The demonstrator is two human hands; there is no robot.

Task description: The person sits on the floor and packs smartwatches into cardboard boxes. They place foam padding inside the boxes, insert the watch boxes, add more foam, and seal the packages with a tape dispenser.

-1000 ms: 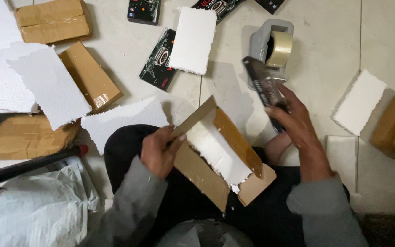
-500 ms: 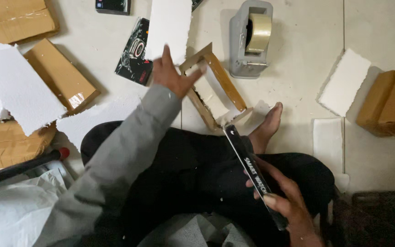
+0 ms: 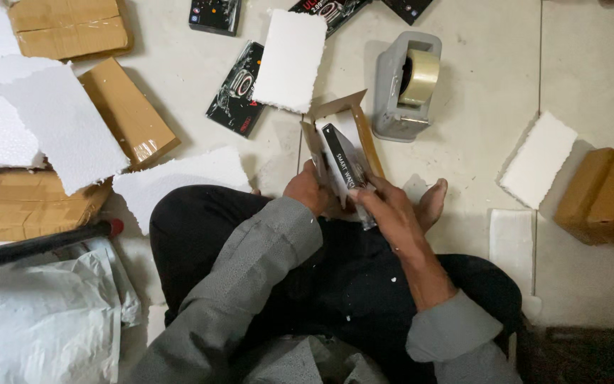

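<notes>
both hands [image 3: 353, 195] hold black box [image 3: 342, 162] in carton [image 3: 335, 117]

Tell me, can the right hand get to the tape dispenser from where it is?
Probably yes. The tape dispenser stands on bare floor just beyond the right hand, nothing between them, but that hand is gripping the black box.

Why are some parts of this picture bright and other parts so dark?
Head view: light falls on the pale floor tiles and white foam sheet, so they look bright; the person's black trousers swallow detail; the tape dispenser casts a soft shadow leftward; everything stays fairly sharp.
</notes>
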